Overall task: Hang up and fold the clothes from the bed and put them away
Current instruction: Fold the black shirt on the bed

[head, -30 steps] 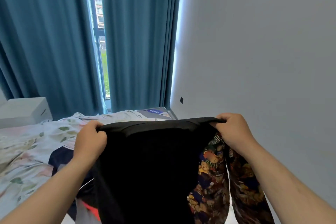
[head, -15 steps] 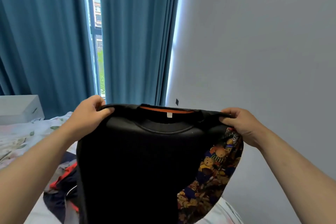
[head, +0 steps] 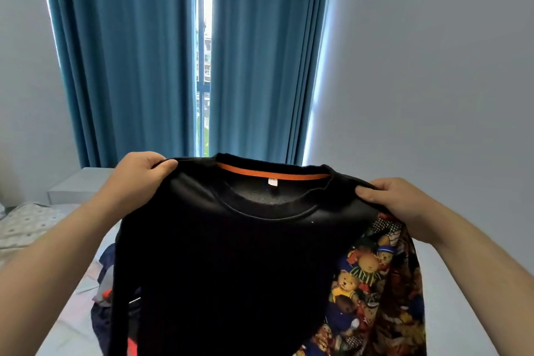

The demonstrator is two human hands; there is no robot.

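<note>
A black sweatshirt point(head: 231, 263) with an orange strip inside its collar hangs spread out in front of me. Its right sleeve point(head: 375, 292) carries a teddy-bear print. My left hand point(head: 138, 173) grips the left shoulder of the sweatshirt, and my right hand point(head: 396, 199) grips the right shoulder. Both hold it up at chest height above the bed point(head: 72, 324). More clothes point(head: 101, 298), dark blue with red, lie on the bed behind the sweatshirt, mostly hidden by it.
Blue curtains point(head: 138, 61) hang ahead with a narrow gap of window point(head: 203, 66) between them. A white bedside unit point(head: 78, 185) stands at the left by the wall. A pale wall point(head: 433, 66) runs along the right side of the bed.
Both hands have lifted the sweatshirt higher and spread it, so the collar with its orange strip now faces me. My view has turned up and left, centring the window.
</note>
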